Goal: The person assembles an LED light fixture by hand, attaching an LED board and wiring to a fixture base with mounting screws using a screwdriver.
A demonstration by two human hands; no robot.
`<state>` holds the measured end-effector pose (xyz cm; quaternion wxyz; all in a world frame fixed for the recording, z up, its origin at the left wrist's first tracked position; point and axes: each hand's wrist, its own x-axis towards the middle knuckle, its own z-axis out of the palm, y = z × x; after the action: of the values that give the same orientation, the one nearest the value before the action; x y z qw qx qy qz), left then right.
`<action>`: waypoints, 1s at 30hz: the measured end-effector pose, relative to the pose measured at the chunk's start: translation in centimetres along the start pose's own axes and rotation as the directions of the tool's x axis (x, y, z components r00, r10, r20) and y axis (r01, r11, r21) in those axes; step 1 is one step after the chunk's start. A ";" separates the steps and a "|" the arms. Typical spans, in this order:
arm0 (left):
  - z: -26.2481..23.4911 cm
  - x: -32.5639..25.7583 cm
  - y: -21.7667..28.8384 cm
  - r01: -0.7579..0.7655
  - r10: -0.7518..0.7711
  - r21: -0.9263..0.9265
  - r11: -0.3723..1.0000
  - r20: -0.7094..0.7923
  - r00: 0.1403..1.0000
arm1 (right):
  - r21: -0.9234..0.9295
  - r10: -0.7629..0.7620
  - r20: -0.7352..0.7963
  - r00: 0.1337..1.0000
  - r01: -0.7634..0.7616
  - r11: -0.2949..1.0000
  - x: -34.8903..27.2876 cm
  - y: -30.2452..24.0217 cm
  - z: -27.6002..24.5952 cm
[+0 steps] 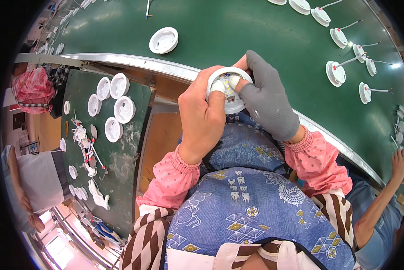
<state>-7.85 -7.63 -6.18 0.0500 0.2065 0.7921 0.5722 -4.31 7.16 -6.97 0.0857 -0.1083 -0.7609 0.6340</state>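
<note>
Between my hands is a round white lamp housing (233,106), its open side facing me, with a small board and several yellowish LEDs inside. My bare left hand (202,110) wraps its left rim, the white-covered thumb tip pressing inside. In a grey glove with bare fingertips, my right hand (271,99) grips the right rim, and its thumb, also white-tipped, reaches into the housing. The fingers behind the housing are partly hidden. Just beyond, a single white round housing (163,40) lies on the green work surface (211,27).
White lamps with wires (335,73) stand along the right of the green surface, bordered by a metal edge (134,59). On the left side table, white rings (124,110) lie near a pile of wired parts (85,143) and a white glove (97,195). A co-worker's arm (382,198) reaches in at right.
</note>
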 end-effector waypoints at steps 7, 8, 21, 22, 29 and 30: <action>0.5 0.3 -0.8 -0.131 0.131 0.080 0.988 -0.004 0.991 | 0.000 0.026 -0.003 1.000 -0.026 1.000 0.4 0.1 0.1; 0.4 0.6 -0.9 -0.135 0.136 0.078 0.988 -0.007 0.991 | -0.023 0.038 -0.032 0.999 -0.038 0.999 0.3 0.2 0.2; 0.7 1.3 -0.8 0.115 -0.130 -0.205 0.972 -0.059 0.990 | 0.161 0.027 -0.112 0.993 -0.009 0.987 0.2 0.3 0.5; 0.6 1.4 -0.9 0.086 -0.100 -0.181 0.980 -0.072 0.992 | 0.167 0.019 -0.082 0.996 -0.005 0.986 0.2 0.1 0.3; 1.0 1.2 -0.3 0.035 -0.049 -0.121 0.992 -0.121 0.991 | 0.015 -0.014 -0.139 0.990 0.016 1.000 -0.2 -0.6 0.8; 1.1 1.2 -0.1 0.037 -0.052 -0.120 0.992 -0.122 0.991 | 0.016 -0.012 -0.137 0.990 0.014 1.000 -0.2 -0.7 0.9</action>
<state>-8.61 -6.22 -6.48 0.0251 0.1490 0.7631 0.6284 -4.40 6.08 -6.40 0.1427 -0.1459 -0.7486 0.6308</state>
